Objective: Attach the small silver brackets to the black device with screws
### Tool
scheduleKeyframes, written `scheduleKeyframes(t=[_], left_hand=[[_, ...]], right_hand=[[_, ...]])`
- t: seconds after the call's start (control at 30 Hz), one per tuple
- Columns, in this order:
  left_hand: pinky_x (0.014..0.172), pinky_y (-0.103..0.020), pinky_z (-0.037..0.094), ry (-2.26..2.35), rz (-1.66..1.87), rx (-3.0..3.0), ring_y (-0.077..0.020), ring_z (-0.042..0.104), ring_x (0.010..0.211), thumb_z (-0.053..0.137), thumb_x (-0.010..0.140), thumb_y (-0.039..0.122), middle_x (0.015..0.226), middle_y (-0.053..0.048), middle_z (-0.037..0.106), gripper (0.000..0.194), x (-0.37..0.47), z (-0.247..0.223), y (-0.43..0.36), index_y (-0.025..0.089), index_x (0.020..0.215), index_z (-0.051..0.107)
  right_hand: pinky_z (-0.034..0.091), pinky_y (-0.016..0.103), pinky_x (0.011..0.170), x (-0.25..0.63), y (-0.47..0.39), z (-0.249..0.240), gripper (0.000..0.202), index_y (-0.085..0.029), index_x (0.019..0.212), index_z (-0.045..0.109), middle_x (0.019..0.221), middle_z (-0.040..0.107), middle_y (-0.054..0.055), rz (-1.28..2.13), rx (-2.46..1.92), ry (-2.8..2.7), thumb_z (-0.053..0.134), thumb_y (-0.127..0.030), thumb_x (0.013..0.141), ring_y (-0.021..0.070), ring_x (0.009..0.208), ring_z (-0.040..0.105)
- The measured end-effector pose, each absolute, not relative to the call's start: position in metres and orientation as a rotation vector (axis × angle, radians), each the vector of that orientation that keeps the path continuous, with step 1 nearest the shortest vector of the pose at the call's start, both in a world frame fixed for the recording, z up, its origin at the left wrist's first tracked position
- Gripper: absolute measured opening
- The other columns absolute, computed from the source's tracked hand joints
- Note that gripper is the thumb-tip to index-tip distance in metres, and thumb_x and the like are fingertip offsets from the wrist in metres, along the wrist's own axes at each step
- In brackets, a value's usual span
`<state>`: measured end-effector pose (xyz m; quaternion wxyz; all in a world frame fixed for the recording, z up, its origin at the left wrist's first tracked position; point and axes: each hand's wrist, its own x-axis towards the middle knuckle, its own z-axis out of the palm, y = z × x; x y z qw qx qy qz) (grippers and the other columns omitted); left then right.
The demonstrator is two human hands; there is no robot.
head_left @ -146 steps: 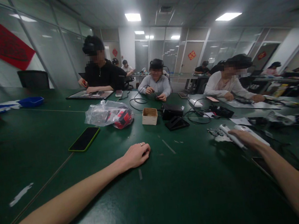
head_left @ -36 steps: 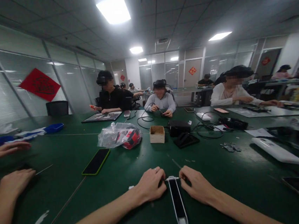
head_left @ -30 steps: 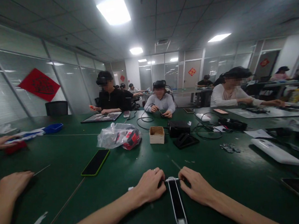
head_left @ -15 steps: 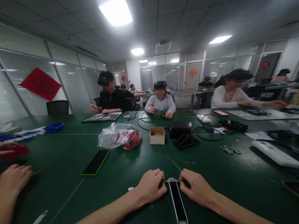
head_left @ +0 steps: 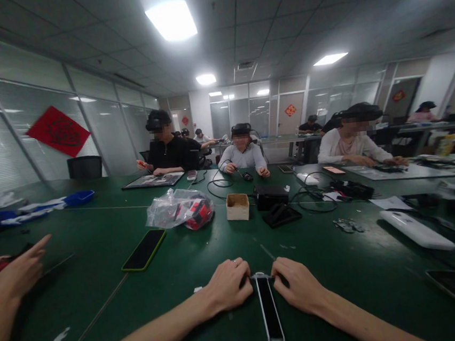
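Two forearms (head_left: 158, 327) angle inward over the green worktop (head_left: 195, 248) from the lower corners, wrists low, backs of the hands turned upward. The left hand (head_left: 231, 284) and right hand (head_left: 296, 282) face each other across the far end of a long white-rimmed device (head_left: 270, 311) with a dark centre strip. Their fingers are curled nearly closed, each set pinching one side of the narrow crosspiece (head_left: 262, 275) there. The device lies between the forearms, its pale handle end nearest the wearer.

The right hand (head_left: 298, 284) could pass rightward over bare counter (head_left: 354, 281) to the white case (head_left: 417, 230); ahead, the small open box (head_left: 238, 212) and black box (head_left: 271, 197) bar the way
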<state>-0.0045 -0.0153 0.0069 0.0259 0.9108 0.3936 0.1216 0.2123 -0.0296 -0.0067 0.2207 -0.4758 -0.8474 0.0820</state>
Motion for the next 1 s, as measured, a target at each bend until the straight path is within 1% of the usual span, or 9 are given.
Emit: scheduleKeyframes(t=[0.27,0.57,0.7,0.9,1.0], left_hand=[[0.065,-0.026,0.037,1.224,0.325,2.802,-0.0155,0.051,0.070,0.046,0.081,0.021,0.083,-0.002,0.056,0.007,-0.0041,0.0086,-0.0152,0.018,0.085,0.050],[0.064,-0.026,0.036,1.216,0.296,2.808,-0.0156,0.050,0.070,0.047,0.080,0.021,0.082,-0.002,0.056,0.004,-0.0038,0.0096,-0.0156,0.018,0.083,0.048],[0.064,-0.026,0.036,1.214,0.300,2.825,-0.0161,0.050,0.071,0.047,0.079,0.020,0.083,-0.002,0.056,0.005,-0.0039,0.0069,-0.0151,0.018,0.084,0.048],[0.067,-0.027,0.037,1.203,0.334,2.832,-0.0159,0.050,0.071,0.047,0.078,0.017,0.084,-0.001,0.056,0.008,-0.0052,0.0064,-0.0153,0.018,0.085,0.049],[0.066,-0.027,0.037,1.198,0.361,2.811,-0.0154,0.050,0.070,0.047,0.080,0.021,0.083,-0.001,0.056,0.006,-0.0048,0.0094,-0.0169,0.018,0.085,0.050]], right_hand=[[0.041,0.026,0.062,0.2119,-0.0307,-0.0045,0.014,-0.016,0.075,0.054,0.076,0.055,0.003,0.253,-1.323,-2.338,0.042,-0.013,0.081,0.0138,0.067,0.050],[0.040,0.025,0.059,0.2099,-0.0315,-0.0028,0.011,-0.017,0.074,0.055,0.074,0.055,0.002,0.230,-1.327,-2.330,0.045,-0.013,0.078,0.0135,0.065,0.049],[0.039,0.025,0.061,0.2087,-0.0307,-0.0043,0.010,-0.016,0.074,0.054,0.074,0.055,0.002,0.193,-1.320,-2.349,0.045,-0.011,0.076,0.0137,0.066,0.049],[0.039,0.026,0.063,0.2091,-0.0309,-0.0051,0.013,-0.016,0.076,0.054,0.076,0.054,0.003,0.206,-1.316,-2.355,0.042,-0.011,0.078,0.0141,0.069,0.050],[0.041,0.027,0.064,0.2090,-0.0325,-0.0008,0.013,-0.017,0.080,0.055,0.079,0.056,0.003,0.263,-1.316,-2.334,0.043,-0.011,0.078,0.0145,0.070,0.051]])
